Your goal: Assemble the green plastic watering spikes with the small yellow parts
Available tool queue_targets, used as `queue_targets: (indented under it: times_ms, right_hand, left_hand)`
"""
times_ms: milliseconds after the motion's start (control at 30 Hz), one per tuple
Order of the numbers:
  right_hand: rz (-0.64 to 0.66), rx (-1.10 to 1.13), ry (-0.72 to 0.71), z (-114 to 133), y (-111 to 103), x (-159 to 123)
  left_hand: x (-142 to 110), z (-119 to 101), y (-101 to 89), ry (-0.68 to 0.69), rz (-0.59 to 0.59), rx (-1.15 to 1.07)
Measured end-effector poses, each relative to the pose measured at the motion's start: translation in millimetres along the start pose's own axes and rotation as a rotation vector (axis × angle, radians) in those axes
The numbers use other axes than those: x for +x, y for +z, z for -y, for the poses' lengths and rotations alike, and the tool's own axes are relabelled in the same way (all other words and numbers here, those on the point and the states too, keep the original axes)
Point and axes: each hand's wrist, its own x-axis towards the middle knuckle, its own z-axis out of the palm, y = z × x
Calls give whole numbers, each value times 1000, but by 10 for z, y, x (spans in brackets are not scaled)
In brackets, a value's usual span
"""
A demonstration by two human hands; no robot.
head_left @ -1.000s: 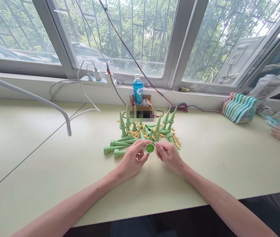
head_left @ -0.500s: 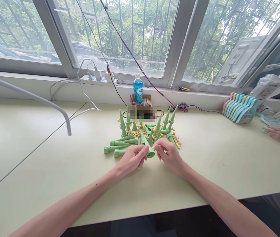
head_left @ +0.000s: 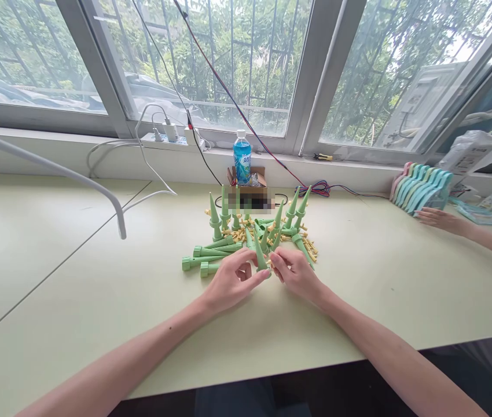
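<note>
Between my two hands a green plastic watering spike [head_left: 260,255] stands nearly upright, its pointed end up. My left hand [head_left: 232,278] grips it low down, the thumb across its base. Close against its right side, the pinched fingers of my right hand [head_left: 296,271] hold a small yellow valve piece [head_left: 268,262], mostly hidden by the fingertips. Just beyond lie more small yellow pieces [head_left: 239,234] in a loose heap. Around that heap several green spikes [head_left: 215,219] stand point up, and others [head_left: 217,251] lie on their sides to the left.
A blue drink bottle [head_left: 242,159] and a small cardboard box [head_left: 263,175] are at the back by the window. At the right, another person's hand [head_left: 439,220] reaches near a row of teal and pink plastic pieces [head_left: 422,188]. A white cable-like arm [head_left: 116,211] crosses the left side.
The spike in my left hand has turned from its open end facing me to point up, and my left thumb has shifted right. The other person's hand has moved left, towards the teal pieces.
</note>
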Motion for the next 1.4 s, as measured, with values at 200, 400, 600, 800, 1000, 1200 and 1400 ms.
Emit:
queue_targets:
  times_ms: [200,400,600,800,1000,1200,1400]
  right_hand:
    - [10,5,8,-36,10,-2]
    - [7,-5,-4,-41,12,-2]
    - [-64,-10,3,-21,3,-3]
    - [-135,21,25,-23,-14,-6]
    - [-122,-37,-21,-3,-24,-4]
    - [-80,-81,-69,16,-25,5]
    - [-58,-65,-45,-22,-19,5]
  left_hand:
    - [-28,57,52,189,-75,134]
    - [-35,113,50,294,-91,222]
    - [-15,74,48,174,-117,188]
    - [10,-2,28,-48,-161,34]
    - [18,24,3,-220,-24,-139]
    - [-3,46,8,-275,61,-220]
    - [-10,26,4,-238,74,-191]
